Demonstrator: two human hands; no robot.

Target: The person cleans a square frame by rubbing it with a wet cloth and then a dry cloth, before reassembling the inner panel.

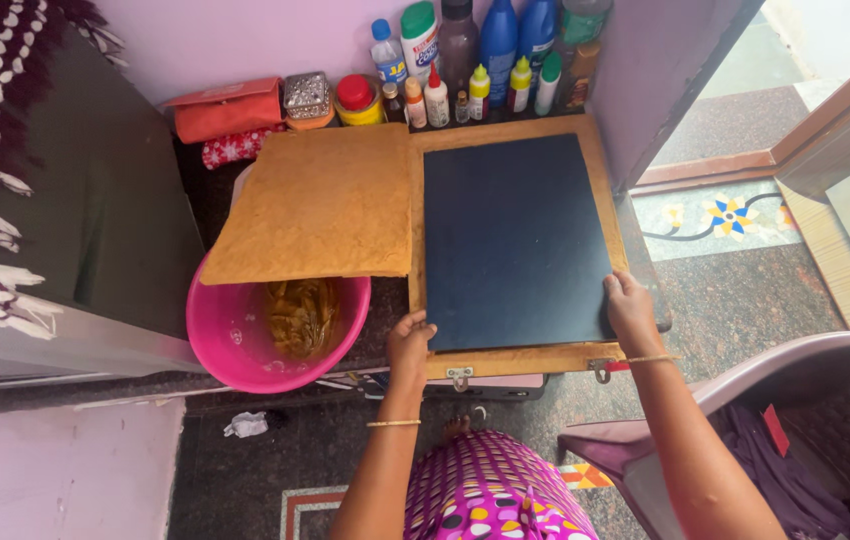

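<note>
A dark navy rectangular sheet [513,240] lies on a wooden board [600,160] with metal latches at its near edge. My left hand [410,345] grips the sheet's near left corner. My right hand [630,310] holds its near right corner. Left of the board, a tan fibrous sheet [320,205] rests half over a pink tub [235,335] that holds yellowish material in water.
Several glue and paint bottles [475,60] line the back wall, beside a red jar [355,98] and an orange pouch [227,108]. A dark cabinet [95,210] stands at left. A plastic chair [795,400] sits at the near right, and an open doorway [735,120] lies to the right.
</note>
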